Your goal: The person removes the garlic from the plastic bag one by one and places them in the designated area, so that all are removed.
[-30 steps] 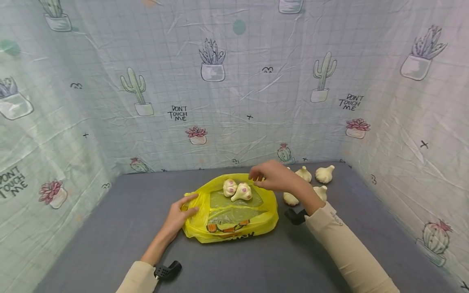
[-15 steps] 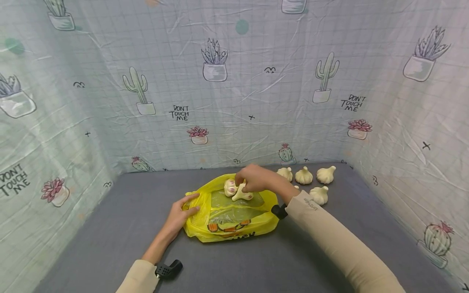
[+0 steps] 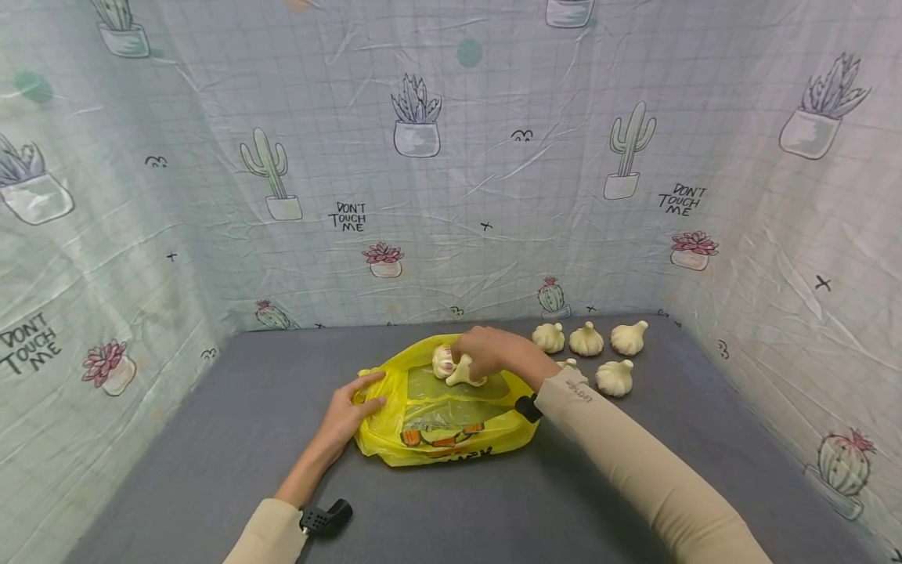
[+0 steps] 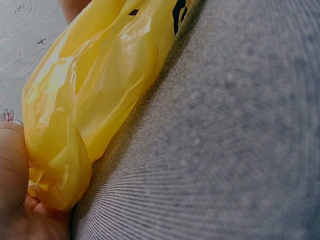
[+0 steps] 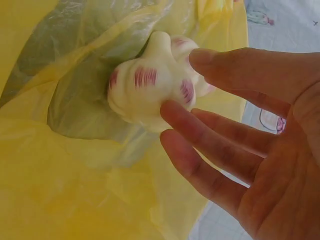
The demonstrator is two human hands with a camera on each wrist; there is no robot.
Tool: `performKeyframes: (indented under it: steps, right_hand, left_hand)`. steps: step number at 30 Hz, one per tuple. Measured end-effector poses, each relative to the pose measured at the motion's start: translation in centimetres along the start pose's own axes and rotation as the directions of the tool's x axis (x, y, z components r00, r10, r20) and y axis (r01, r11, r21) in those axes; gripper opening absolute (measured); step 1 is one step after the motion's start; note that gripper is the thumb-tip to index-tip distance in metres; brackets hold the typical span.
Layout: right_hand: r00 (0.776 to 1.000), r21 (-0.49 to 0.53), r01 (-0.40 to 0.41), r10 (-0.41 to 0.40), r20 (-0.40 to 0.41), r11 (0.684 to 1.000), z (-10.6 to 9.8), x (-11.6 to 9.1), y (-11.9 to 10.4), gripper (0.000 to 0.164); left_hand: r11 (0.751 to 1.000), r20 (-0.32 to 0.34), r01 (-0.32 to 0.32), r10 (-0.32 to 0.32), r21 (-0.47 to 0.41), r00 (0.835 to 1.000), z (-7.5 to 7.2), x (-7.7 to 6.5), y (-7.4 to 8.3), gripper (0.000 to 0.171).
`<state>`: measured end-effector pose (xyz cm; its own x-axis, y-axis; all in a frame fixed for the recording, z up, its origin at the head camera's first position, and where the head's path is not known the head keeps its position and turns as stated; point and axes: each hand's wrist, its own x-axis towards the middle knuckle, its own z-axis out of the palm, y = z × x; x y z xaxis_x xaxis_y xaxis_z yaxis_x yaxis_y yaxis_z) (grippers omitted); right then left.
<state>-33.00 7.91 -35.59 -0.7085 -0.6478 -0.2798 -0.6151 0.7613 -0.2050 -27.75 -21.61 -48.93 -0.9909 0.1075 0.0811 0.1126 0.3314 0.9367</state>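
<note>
A yellow plastic bag (image 3: 384, 419) lies flat on the grey table with its mouth spread. My left hand (image 3: 343, 413) holds the bag's left end between thumb and fingers; its other fingers are hidden. In the bag's opening sit two white garlic bulbs with purple streaks. Over the nearer garlic bulb (image 5: 145, 85) reaches my right hand (image 3: 496, 352). The right wrist view shows its thumb and fingers spread beside that bulb, some fingertips (image 5: 175, 112) at its edge; whether they touch cannot be told. Behind it, partly covered, is the other garlic bulb (image 3: 441, 362).
Several more garlic bulbs lie on the table right of the bag, among them one garlic bulb (image 3: 615, 377) near the right sleeve (image 3: 627, 454) and another garlic bulb (image 3: 629, 338) at the back right. A cactus-printed curtain (image 3: 451, 196) encloses the back and sides.
My right hand has moved left and down, from the bag's right edge to the garlic bulbs in its opening. The left hand and the bag stay in place.
</note>
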Motion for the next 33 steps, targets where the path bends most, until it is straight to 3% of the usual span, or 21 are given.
performKeyframes:
  steps: [7, 20, 33]
  right_hand:
    - [1.000, -0.064, 0.011, -0.010, 0.001, 0.998, 0.3, 0.3, -0.2, 0.032]
    - [0.999, -0.053, -0.014, 0.016, 0.031, 0.998, 0.7, 0.5, -0.7, 0.030]
    - [1.000, -0.056, -0.030, 0.030, -0.005, 0.998, 0.9, 0.2, -1.1, 0.024]
  left_hand:
    - [1.000, -0.002, 0.002, -0.002, 0.000, 1.000, 0.0, -0.1, 0.0, 0.052]
    - [1.000, -0.004, 0.008, -0.008, -0.008, 1.000, 0.1, -0.1, 0.2, 0.052]
    - [1.000, 0.001, 0.004, -0.004, -0.011, 1.000, 0.1, -0.3, 0.5, 0.052]
